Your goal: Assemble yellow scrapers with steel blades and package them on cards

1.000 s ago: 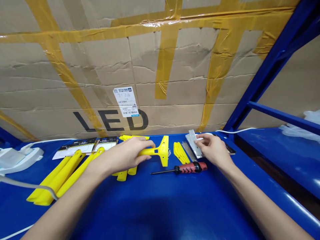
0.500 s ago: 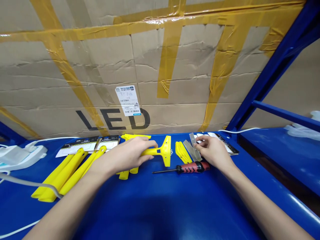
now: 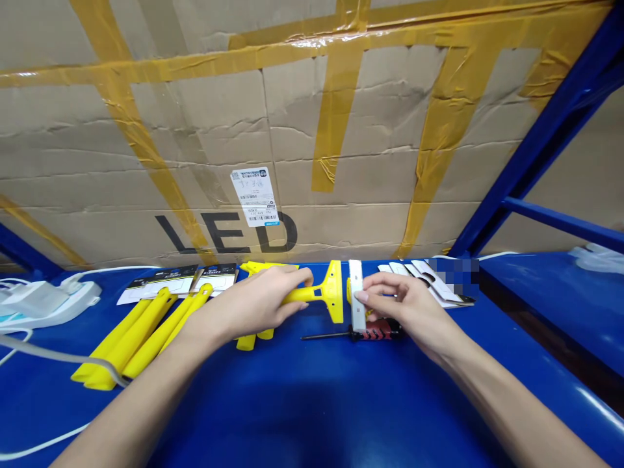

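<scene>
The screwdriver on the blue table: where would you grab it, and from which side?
Probably by its thick red-and-black handle, from the near side: it lies crosswise, thin shaft pointing left, blue table stretching in front, while the right hand and metal strip crowd the handle's far side.

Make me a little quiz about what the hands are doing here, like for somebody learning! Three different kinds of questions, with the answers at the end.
1. What does the left hand hold?
A) screwdriver
B) scraper
C) tape

2. True or false: a gap shows between the scraper and the strip in the right hand.

3. Fill in the blank: the big black letters on the box spell ___.

Key:
1. B
2. True
3. LED
</scene>
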Action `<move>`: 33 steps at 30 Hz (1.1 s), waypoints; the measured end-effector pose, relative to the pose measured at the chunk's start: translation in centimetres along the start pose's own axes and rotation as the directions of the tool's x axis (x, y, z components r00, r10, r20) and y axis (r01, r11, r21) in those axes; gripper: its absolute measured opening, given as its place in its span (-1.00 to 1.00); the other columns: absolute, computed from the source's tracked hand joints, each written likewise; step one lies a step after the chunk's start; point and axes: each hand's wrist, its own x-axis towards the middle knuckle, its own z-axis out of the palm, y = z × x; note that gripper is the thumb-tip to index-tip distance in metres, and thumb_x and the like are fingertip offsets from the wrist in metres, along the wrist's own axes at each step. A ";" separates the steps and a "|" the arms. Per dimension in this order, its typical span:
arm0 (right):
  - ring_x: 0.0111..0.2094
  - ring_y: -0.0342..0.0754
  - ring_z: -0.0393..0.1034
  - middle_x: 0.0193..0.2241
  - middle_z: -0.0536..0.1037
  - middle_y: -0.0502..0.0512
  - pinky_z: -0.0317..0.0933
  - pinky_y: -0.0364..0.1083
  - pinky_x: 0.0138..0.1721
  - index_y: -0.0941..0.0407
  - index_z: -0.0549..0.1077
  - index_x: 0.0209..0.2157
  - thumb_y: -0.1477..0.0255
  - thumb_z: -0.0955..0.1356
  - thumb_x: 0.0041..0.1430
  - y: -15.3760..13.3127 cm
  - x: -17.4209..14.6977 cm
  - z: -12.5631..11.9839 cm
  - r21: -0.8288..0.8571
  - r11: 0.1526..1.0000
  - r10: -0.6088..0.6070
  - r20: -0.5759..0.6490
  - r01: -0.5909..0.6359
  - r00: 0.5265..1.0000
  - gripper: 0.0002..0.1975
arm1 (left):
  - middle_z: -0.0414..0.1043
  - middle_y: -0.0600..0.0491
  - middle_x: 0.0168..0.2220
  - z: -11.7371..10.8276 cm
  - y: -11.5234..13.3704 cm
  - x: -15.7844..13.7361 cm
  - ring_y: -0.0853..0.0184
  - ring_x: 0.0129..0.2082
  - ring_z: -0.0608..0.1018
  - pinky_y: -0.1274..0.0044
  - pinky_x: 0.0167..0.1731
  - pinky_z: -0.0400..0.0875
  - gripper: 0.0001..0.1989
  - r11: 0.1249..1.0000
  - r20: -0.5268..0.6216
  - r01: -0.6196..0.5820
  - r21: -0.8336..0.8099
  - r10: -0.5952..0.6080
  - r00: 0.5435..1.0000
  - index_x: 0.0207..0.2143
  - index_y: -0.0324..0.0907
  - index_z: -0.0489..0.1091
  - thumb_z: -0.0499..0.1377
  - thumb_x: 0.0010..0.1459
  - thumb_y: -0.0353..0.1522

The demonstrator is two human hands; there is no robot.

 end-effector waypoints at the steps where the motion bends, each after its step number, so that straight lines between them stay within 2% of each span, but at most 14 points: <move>1: -0.47 -0.14 0.47 -0.47 0.61 0.00 0.40 -0.18 -0.42 0.15 0.54 -0.36 0.31 0.65 -0.28 0.0 -0.1 0.4 0.018 1.000 0.019 0.006 -0.019 1.000 -0.57 | 0.49 -0.07 -0.02 0.0 0.0 0.0 0.12 -0.07 0.55 0.35 -0.13 0.42 -0.76 1.000 -0.012 -0.013 -0.010 0.013 1.000 0.02 -0.13 0.35 0.12 0.36 -0.27; 5: -0.49 -0.16 0.48 -0.48 0.61 -0.01 0.43 -0.19 -0.42 0.16 0.52 -0.37 0.28 0.66 -0.30 0.2 -0.3 1.2 0.060 0.997 0.055 0.017 -0.056 0.998 -0.53 | 0.49 -0.05 -0.03 -0.2 0.2 -0.1 0.14 -0.07 0.54 0.35 -0.11 0.42 -0.78 0.998 -0.012 -0.044 -0.043 0.043 0.999 0.01 -0.13 0.34 0.12 0.37 -0.29; 13: -0.51 -0.19 0.48 -0.48 0.61 -0.02 0.44 -0.19 -0.44 0.15 0.51 -0.36 0.24 0.66 -0.29 0.0 -0.4 1.2 0.096 0.995 0.017 0.014 -0.018 1.000 -0.52 | 0.47 -0.09 0.02 -0.6 0.4 -0.3 0.09 -0.03 0.53 0.31 -0.08 0.42 -0.76 1.000 0.005 -0.015 -0.014 0.015 1.000 0.03 -0.14 0.34 0.17 0.33 -0.32; 20: -0.51 -0.16 0.47 -0.48 0.60 -0.01 0.44 -0.16 -0.44 0.13 0.51 -0.36 0.26 0.63 -0.20 0.2 -0.7 1.6 0.030 0.999 -0.030 0.006 0.030 1.000 -0.59 | 0.44 -0.03 -0.04 -0.4 0.9 -0.2 0.17 -0.06 0.52 0.36 -0.06 0.39 -0.80 0.996 0.034 -0.045 -0.073 0.048 0.998 0.02 -0.11 0.30 0.12 0.38 -0.32; 23: -0.51 -0.11 0.49 -0.45 0.62 0.00 0.43 -0.12 -0.45 0.09 0.48 -0.28 0.26 0.60 -0.11 0.7 -0.7 1.7 0.000 0.998 -0.061 0.005 0.061 0.998 -0.61 | 0.42 -0.03 -0.02 -0.2 0.9 -0.3 0.17 -0.05 0.51 0.35 -0.04 0.38 -0.80 0.996 0.035 -0.048 -0.071 0.051 0.998 0.03 -0.09 0.29 0.09 0.39 -0.29; 28: -0.44 -0.02 0.56 -0.42 0.66 0.02 0.43 -0.09 -0.39 0.06 0.41 0.00 0.27 0.60 -0.10 1.1 -0.6 1.8 0.013 0.999 -0.029 0.031 0.029 0.999 -0.38 | 0.41 -0.06 0.00 0.1 1.2 -0.3 0.14 -0.05 0.52 0.34 -0.05 0.40 -0.80 0.998 0.060 -0.016 -0.056 0.019 0.998 0.02 -0.11 0.32 0.09 0.38 -0.31; 33: -0.51 -0.06 0.51 -0.47 0.64 -0.02 0.36 -0.14 -0.46 0.05 0.32 0.06 0.22 0.61 -0.16 0.9 -0.9 1.9 -0.007 1.000 -0.017 0.009 0.017 1.000 -0.25 | 0.42 -0.08 0.01 0.1 1.4 -0.3 0.13 -0.03 0.52 0.34 -0.04 0.40 -0.78 0.997 0.083 -0.012 -0.074 0.018 0.996 0.04 -0.11 0.31 0.09 0.37 -0.32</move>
